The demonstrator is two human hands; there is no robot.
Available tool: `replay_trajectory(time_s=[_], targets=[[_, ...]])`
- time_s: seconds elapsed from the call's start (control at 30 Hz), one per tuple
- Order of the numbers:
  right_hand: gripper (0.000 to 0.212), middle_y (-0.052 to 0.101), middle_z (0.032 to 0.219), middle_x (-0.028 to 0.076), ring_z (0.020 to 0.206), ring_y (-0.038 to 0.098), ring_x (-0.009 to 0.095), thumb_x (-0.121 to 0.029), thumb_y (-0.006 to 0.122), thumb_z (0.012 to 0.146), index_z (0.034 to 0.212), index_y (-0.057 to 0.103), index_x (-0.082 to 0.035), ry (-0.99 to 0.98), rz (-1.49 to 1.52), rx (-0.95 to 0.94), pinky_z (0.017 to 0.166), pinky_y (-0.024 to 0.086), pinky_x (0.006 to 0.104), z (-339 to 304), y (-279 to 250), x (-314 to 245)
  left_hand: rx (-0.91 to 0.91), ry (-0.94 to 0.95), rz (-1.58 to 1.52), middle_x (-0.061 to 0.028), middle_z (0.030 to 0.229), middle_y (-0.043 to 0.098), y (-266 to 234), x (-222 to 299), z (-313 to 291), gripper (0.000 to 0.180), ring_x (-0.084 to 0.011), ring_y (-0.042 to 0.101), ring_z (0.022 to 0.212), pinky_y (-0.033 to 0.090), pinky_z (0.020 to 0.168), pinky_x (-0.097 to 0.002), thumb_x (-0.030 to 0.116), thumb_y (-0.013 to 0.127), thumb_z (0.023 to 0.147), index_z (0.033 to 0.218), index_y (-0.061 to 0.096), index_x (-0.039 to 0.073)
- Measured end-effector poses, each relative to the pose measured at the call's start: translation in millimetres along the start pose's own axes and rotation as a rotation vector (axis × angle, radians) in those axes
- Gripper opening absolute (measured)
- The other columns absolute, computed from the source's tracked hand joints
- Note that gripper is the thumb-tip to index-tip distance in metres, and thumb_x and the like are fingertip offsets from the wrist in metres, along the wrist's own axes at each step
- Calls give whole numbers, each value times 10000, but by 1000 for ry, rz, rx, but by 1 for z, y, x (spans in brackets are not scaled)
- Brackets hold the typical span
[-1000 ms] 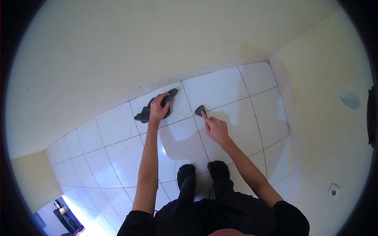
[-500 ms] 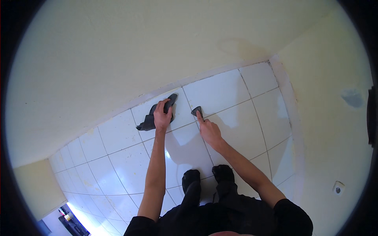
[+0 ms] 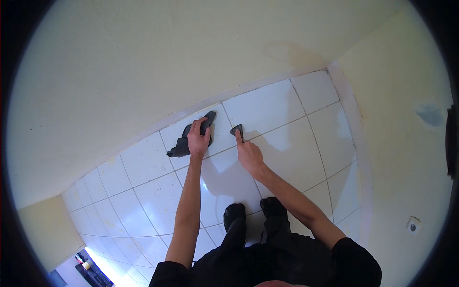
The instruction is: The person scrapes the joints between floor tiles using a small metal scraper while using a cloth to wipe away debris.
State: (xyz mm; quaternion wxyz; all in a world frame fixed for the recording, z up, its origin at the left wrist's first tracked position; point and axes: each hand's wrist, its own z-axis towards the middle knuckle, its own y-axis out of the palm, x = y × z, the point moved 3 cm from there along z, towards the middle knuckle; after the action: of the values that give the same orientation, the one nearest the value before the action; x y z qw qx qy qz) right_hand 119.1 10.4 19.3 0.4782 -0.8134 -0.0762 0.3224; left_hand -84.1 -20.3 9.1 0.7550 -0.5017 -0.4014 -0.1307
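A crumpled dark grey cloth [image 3: 180,148] lies on the white tiled floor close to the far wall. My left hand [image 3: 198,136] is closed over it, thumb and fingers bunching the fabric against the tiles. To its right, my right hand [image 3: 249,155] grips a scraper [image 3: 236,129] with a dark, fan-shaped blade. The index finger stretches along the tool toward the blade, which rests on the floor by a grout line. Most of the scraper's handle is hidden in the fist.
Beyond my hands runs a cream wall [image 3: 158,62] with a low pale skirting. Another wall [image 3: 392,158] closes off the right and carries a socket [image 3: 413,225]. My feet in dark socks [image 3: 234,215] stand on the tiles below. Yellowish specks mark several tiles at left.
My right hand has shifted slightly left with the scraper, and the blade has turned a little. The left hand stays on the cloth in the same place.
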Motion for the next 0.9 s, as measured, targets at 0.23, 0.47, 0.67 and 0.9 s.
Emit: replay_trajectory(time_s=[0.23, 0.47, 0.67, 0.9], targets=[[660, 662, 758, 229, 654, 680, 359, -7, 519, 852, 1486, 353, 73, -15, -2, 35, 594, 574, 441, 2, -2, -3, 5, 3, -15, -183, 1059, 652, -1, -1, 0, 372, -400, 632, 984, 510, 854, -453, 6, 646, 802, 1169, 627, 61], [587, 672, 713, 220, 638, 692, 335, -10, 528, 860, 1411, 408, 154, -51, 2, 75, 563, 577, 425, 3, -7, -5, 10, 20, 3, -156, 1064, 649, 1, -2, -1, 362, -386, 648, 934, 533, 797, -429, 46, 665, 813, 1171, 634, 79], [569, 673, 705, 213, 628, 694, 328, -15, 530, 866, 1397, 423, 159, -57, -16, 48, 556, 579, 420, 4, -12, -8, 61, 101, 42, -142, 1054, 649, -2, -7, -2, 364, -359, 657, 916, 539, 768, -426, 57, 669, 813, 1174, 636, 89], [567, 675, 698, 202, 623, 695, 323, -25, 523, 875, 1413, 431, 127, -62, -53, 58, 553, 583, 413, 9, -9, -2, 49, 87, 125, -117, 1076, 642, 2, 9, -3, 413, -341, 662, 899, 550, 750, -420, 73, 681, 807, 1213, 639, 127]])
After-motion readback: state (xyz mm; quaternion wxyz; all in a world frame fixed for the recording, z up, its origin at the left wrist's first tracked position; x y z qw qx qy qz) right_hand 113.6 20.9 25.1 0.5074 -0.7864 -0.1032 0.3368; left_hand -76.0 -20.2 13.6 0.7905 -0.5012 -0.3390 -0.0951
